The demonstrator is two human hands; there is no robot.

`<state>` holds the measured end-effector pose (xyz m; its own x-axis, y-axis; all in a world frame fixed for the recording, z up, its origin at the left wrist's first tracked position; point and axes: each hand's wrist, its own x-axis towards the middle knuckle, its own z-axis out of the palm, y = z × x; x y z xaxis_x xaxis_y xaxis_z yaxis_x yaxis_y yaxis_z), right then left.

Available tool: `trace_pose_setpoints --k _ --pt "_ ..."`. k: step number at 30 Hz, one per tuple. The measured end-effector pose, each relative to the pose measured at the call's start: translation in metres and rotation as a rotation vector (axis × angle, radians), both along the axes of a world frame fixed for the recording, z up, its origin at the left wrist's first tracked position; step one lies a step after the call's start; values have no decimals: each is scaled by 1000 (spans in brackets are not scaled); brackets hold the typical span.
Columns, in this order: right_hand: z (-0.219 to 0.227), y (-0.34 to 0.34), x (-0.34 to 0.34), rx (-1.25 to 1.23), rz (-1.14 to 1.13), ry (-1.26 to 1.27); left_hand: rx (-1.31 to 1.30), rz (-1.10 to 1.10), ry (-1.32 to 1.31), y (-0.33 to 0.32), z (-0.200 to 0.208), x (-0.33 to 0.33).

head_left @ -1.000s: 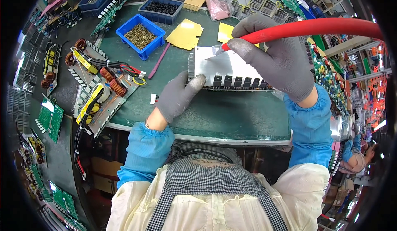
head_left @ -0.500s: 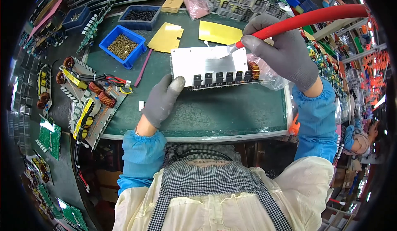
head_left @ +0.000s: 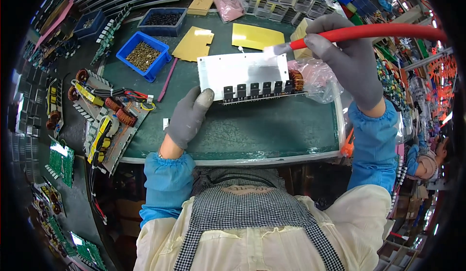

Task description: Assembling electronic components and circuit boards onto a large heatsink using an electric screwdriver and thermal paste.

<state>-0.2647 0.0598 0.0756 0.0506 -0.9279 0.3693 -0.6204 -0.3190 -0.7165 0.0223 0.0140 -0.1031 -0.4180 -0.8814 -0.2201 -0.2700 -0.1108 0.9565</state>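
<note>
In my left hand (head_left: pixel 189 118), gloved in grey, is the lower left corner of a circuit board whose silvery metal heatsink plate (head_left: pixel 238 72) faces up. A row of black transistors (head_left: pixel 254 90) runs along its near edge, and a copper-wound coil (head_left: pixel 296 80) sits at its right end. My right hand (head_left: pixel 347 62), also gloved, pinches a brush (head_left: pixel 376 31) by its red handle. The white bristles are at the plate's far right edge; whether they touch it I cannot tell.
A blue bin (head_left: pixel 152 66) of brass-coloured fasteners, yellow sheets (head_left: pixel 257 36) and a dark bin (head_left: pixel 162 21) are beyond the board. Wired circuit assemblies (head_left: pixel 109 120) lie left, clear plastic wrap (head_left: pixel 320 79) right. Stacked metal heatsinks (head_left: pixel 276 1) stand at the back. Another person is far right.
My right hand has moved the brush right and slightly away, so its bristles have gone from the plate's middle to its far right edge. The board has shifted slightly left.
</note>
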Motion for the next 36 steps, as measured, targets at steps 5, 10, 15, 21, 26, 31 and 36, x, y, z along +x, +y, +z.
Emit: trace_pose_setpoints --k 5,10,15,21,26,31,36 --pt "-16 -19 38 -119 131 41 -5 -21 -25 -4 -8 0" --pt "-30 -41 63 -265 214 57 -43 2 -6 -4 -11 0" --pt "-27 -41 56 -221 184 238 -22 -16 4 -2 -6 0" --pt "-19 -22 22 -126 79 312 -23 -11 33 0 -3 0" --pt "-17 -9 -5 -83 19 360 9 -15 51 1 -3 0" --pt "-17 1 -21 -105 -54 388 49 -16 96 2 0 0" --pt "-19 7 -27 -137 -58 374 44 -18 105 5 4 1"
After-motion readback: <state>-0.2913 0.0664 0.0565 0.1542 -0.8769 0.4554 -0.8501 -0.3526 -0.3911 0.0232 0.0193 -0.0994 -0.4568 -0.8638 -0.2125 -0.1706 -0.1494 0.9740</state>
